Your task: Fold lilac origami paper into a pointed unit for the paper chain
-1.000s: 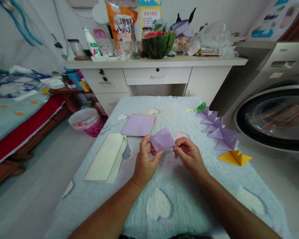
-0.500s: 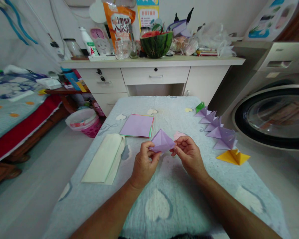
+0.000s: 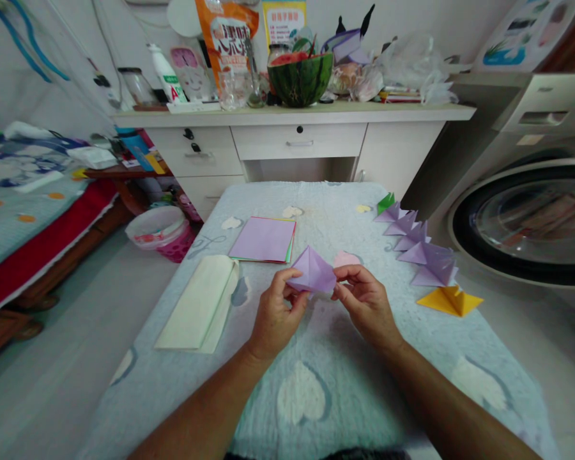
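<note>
Between my two hands is a partly folded piece of purple origami paper [image 3: 312, 269], raised above the cloth-covered table. My left hand [image 3: 278, 313] pinches its left corner between thumb and fingers. At the right corner, the thumb and index finger of my right hand [image 3: 367, 303] grip the edge. Beyond the hands lies a square stack of coloured paper [image 3: 263, 239] with a purple sheet on top. A line of folded purple paper pieces [image 3: 414, 239] runs along the table's right side, with a green one [image 3: 386, 202] at the far end and a yellow one [image 3: 450, 300] at the near end.
A pale green folded paper bundle [image 3: 199, 303] lies on the left of the patterned tablecloth [image 3: 345, 402]. Behind the table stands a white cabinet [image 3: 299, 140] topped by a cut watermelon [image 3: 301, 80]. A washing machine [image 3: 522, 211] is at right, a pink bin [image 3: 160, 233] at left.
My right hand's fingers have shifted slightly on the purple paper's right corner, and the hand has opened out a little. Both hands still hold the paper in about the same place.
</note>
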{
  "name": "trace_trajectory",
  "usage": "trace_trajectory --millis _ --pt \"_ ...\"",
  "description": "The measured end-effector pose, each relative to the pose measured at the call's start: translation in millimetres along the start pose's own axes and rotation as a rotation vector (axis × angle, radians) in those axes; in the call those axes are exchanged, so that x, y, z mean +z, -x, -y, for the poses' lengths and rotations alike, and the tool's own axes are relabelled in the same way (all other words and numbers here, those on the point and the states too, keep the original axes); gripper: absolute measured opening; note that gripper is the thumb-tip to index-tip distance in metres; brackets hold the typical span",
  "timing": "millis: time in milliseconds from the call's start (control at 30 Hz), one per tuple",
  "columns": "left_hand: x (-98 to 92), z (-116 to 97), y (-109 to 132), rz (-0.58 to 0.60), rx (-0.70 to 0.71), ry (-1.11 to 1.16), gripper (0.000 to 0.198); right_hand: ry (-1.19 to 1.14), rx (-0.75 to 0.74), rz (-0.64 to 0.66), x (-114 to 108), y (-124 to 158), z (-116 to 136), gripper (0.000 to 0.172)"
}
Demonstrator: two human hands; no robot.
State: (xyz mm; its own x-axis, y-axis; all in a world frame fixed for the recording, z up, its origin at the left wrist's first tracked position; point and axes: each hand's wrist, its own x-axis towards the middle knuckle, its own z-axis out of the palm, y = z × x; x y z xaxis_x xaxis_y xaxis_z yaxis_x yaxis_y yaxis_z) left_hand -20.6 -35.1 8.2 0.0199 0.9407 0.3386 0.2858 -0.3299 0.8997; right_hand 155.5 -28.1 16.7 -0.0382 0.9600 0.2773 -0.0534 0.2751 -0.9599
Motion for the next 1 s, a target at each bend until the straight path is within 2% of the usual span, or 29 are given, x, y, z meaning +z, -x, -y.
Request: trace_trajectory --millis 100,167,267,433,533,733,900,1000 --pt "2.1 -1.6 0.0 -0.035 -0.013 0.077 0.071 0.108 -0.073 0.033 0.2 2.3 2.4 0.014" --pt "3.1 -2.9 0.6 -0.042 -0.002 0.085 0.084 0.176 -0.146 0.049 1.1 3.0 5.3 0.018" --pt "3.6 -4.8 1.6 -0.035 -0.021 0.112 0.091 0.256 -0.238 0.073 2.3 3.4 8.4 0.023" --pt "2.8 -6.8 -0.5 -0.008 -0.148 0.293 0.097 0.328 -0.280 0.100 2.2 3.9 8.8 0.028" --pt "2.4 -4.2 -2.6 0.016 -0.195 0.385 0.094 0.356 -0.306 0.125 2.7 4.3 9.5 0.030" --pt "3.9 0.0 -5.9 0.059 -0.241 0.537 0.063 0.364 -0.340 0.138 3.9 4.8 10.9 0.031" --pt "4.2 -5.4 -8.7 0.055 -0.305 0.706 0.073 0.382 -0.385 0.161 2.9 5.0 10.9 0.038" --pt "4.1 -5.0 -8.8 0.116 -0.324 0.700 0.050 0.411 -0.415 0.174 3.4 5.5 12.1 0.041"
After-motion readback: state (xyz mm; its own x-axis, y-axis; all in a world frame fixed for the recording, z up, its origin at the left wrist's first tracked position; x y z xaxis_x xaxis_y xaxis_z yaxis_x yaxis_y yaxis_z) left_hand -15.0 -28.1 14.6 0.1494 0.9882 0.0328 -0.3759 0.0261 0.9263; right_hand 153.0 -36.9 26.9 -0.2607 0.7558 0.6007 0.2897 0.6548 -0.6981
